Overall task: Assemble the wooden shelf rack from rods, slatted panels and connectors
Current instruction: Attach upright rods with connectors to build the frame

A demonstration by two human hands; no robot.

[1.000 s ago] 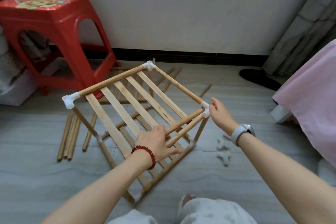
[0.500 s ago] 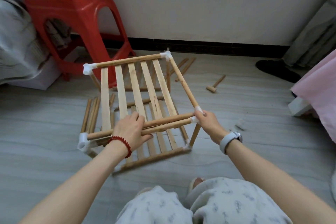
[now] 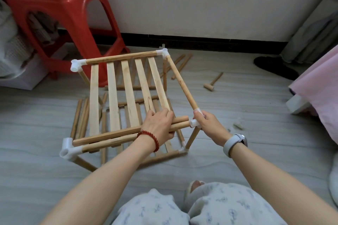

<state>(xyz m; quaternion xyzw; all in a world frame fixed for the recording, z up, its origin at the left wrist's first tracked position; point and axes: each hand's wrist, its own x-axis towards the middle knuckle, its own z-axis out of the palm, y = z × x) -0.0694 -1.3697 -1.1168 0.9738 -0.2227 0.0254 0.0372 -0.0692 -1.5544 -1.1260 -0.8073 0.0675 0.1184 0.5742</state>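
Gripping rods [image 3: 102,136] and connector [image 3: 194,123], hands work over grey floor [image 3: 228,160] (red stool [image 3: 60,5] nearby).

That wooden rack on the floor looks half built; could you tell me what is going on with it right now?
A person seated on the floor is assembling the rack. The left hand grips the two near front rods of the top frame, while the right hand pinches the white corner connector that the rods point at. One rod end sits at the connector; the other looks free beside it. The slatted panel lies across the top. Spare rods and a small wooden mallet lie on the floor.
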